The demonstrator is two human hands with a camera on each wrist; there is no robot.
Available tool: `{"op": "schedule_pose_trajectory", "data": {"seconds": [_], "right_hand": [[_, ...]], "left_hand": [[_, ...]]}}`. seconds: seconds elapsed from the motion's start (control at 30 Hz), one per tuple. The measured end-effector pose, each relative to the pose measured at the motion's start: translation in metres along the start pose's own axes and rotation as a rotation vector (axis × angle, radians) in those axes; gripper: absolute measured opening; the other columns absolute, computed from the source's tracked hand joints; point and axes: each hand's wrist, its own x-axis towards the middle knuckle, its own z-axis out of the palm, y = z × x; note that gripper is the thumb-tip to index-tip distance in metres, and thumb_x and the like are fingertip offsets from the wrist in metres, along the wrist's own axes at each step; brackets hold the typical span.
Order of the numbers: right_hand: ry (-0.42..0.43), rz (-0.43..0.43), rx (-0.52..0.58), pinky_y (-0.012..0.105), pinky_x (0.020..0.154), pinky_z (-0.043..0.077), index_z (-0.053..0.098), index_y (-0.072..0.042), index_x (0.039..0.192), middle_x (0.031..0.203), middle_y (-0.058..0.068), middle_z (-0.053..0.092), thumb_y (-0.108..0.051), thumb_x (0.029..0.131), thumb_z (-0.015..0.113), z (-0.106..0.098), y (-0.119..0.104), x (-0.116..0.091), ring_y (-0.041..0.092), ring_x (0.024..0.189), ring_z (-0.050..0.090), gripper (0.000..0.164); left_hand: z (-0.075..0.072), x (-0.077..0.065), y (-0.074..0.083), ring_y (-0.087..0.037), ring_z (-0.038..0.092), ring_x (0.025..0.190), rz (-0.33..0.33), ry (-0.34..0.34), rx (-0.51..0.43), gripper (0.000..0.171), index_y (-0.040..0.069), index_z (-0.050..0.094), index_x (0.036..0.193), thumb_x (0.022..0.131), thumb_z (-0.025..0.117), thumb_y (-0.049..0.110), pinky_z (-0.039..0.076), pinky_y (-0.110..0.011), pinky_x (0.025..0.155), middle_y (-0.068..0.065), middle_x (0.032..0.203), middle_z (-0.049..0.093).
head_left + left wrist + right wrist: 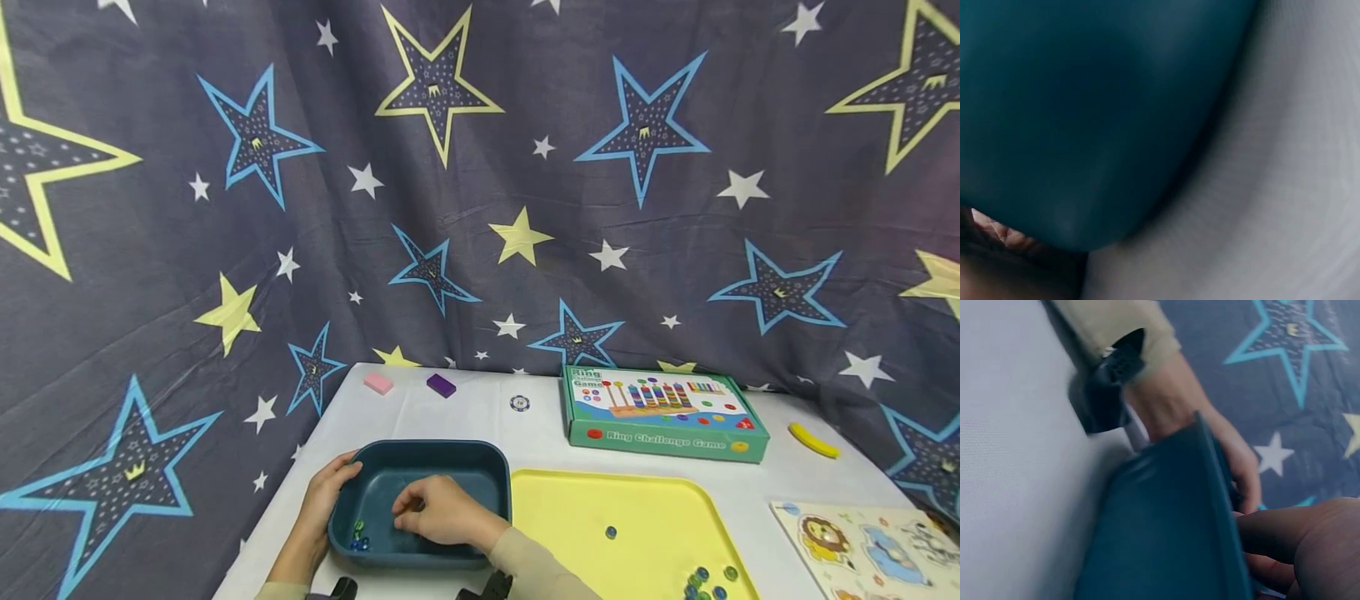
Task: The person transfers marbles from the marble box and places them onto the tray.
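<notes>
A dark teal plastic tub (pixel 420 557) stands at the front of the table. My left hand (pixel 322 500) grips its left side, thumb at the rim; the tub's wall (pixel 1097 125) fills much of the left wrist view. Over the tub's inside is my right hand (pixel 442 510), fingertips drawn together in a pinch; anything between them is hidden. Several green and blue glass beads (pixel 360 537) lie in the tub's near left corner. In the right wrist view the right fingers (pixel 1285 534) appear beside the tub's wall (pixel 1160 519), with the left hand (pixel 1232 447) beyond.
Right of the tub is a yellow tray (pixel 600 500) with several glass beads (pixel 697 583) and a lone bead (pixel 611 532). Behind stand a ring game box (pixel 667 417), a chip (pixel 519 403), a purple block (pixel 441 385) and a pink block (pixel 378 383). An animal board (pixel 877 550) and yellow curved piece (pixel 813 440) lie right.
</notes>
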Motion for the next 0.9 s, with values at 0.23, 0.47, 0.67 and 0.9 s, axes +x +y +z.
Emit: {"op": "schedule_pose_trajectory", "data": {"seconds": [0.23,0.47,0.67,0.9], "right_hand": [[-0.023,0.006,-0.071,0.018,0.059,0.043,0.069,-0.011,0.081,0.066,-0.011,0.06,-0.013,0.076,0.071,0.013,0.0,0.009,0.001,0.059,0.052,0.006],[-0.008,0.038,-0.109,0.018,0.064,0.043,0.071,-0.011,0.078,0.071,-0.008,0.065,-0.009,0.072,0.072,0.019,0.001,0.011,-0.001,0.062,0.052,0.006],[-0.066,0.03,-0.117,0.017,0.063,0.043,0.072,-0.009,0.081,0.07,-0.007,0.066,-0.005,0.074,0.068,0.023,0.002,0.015,-0.001,0.061,0.052,0.009],[-0.144,0.021,-0.057,0.016,0.06,0.045,0.073,-0.01,0.085,0.07,-0.009,0.066,-0.005,0.077,0.068,0.03,0.003,0.02,-0.002,0.063,0.057,0.011]], "left_hand": [[0.001,0.002,-0.002,-0.021,0.049,0.106,0.011,0.02,0.029,0.04,0.005,0.057,0.119,0.085,0.057,0.027,0.039,-0.031,0.085,-0.008,0.118,0.056],[0.002,0.005,0.001,-0.022,0.046,0.109,0.017,0.021,0.07,0.04,0.006,0.058,0.119,0.085,0.056,0.028,0.034,-0.032,0.088,-0.008,0.12,0.055],[0.0,0.004,0.002,-0.022,0.047,0.108,0.01,0.027,0.058,0.04,0.005,0.057,0.119,0.085,0.056,0.026,0.035,-0.032,0.088,-0.008,0.12,0.055],[-0.001,0.002,0.002,-0.021,0.048,0.106,0.01,0.031,0.075,0.039,0.005,0.057,0.118,0.086,0.055,0.026,0.035,-0.032,0.086,-0.008,0.118,0.056]]}}
